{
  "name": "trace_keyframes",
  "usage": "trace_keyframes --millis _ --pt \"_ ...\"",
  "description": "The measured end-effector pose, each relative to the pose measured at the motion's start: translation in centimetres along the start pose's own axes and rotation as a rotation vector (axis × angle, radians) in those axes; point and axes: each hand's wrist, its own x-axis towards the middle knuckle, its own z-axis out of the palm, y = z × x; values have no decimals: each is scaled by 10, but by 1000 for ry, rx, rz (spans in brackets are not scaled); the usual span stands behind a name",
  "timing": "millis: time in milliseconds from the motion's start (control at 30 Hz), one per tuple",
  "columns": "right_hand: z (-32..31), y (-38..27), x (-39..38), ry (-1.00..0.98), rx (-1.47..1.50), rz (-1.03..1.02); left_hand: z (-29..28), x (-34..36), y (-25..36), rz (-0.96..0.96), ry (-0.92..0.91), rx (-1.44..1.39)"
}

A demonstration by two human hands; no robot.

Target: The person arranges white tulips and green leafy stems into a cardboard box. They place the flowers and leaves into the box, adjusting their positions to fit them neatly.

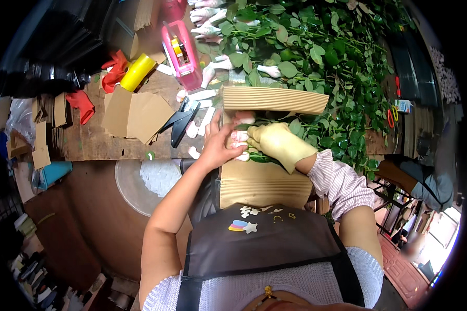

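A sheet of corrugated cardboard [267, 186] lies bent at the table's near edge, its ribbed far flap [275, 100] standing up. Between the flaps are several pale pink rose heads [239, 136] on leafy stems. My bare left hand [216, 146] rests at their left end, fingers spread, its thumb and fingertips against the heads and the cardboard. On the right, my right hand [281, 143] wears a yellow glove. Its fingers close around a rose just below the head; the stem is partly hidden under the glove.
Leafy rose stems [316, 57] pile over the table's far right, with white-wrapped heads [207, 28] at left. A black stapler [183, 122], pink tape dispenser [182, 57], yellow roll [138, 72] and cardboard pieces [140, 115] lie left. Scissors [391, 118] are at right.
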Motion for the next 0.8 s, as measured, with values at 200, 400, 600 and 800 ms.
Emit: trace_keyframes --millis 200,400,600,800 --pt "-8 -4 -16 175 22 -80 -4 -1 4 -41 -60 33" --pt "-26 -8 -10 -18 -76 63 -2 1 -1 -26 -61 24" --pt "-11 -7 5 -132 -153 25 0 5 -1 -64 -57 22" --pt "-25 -5 -33 53 59 44 17 6 8 -119 157 -34"
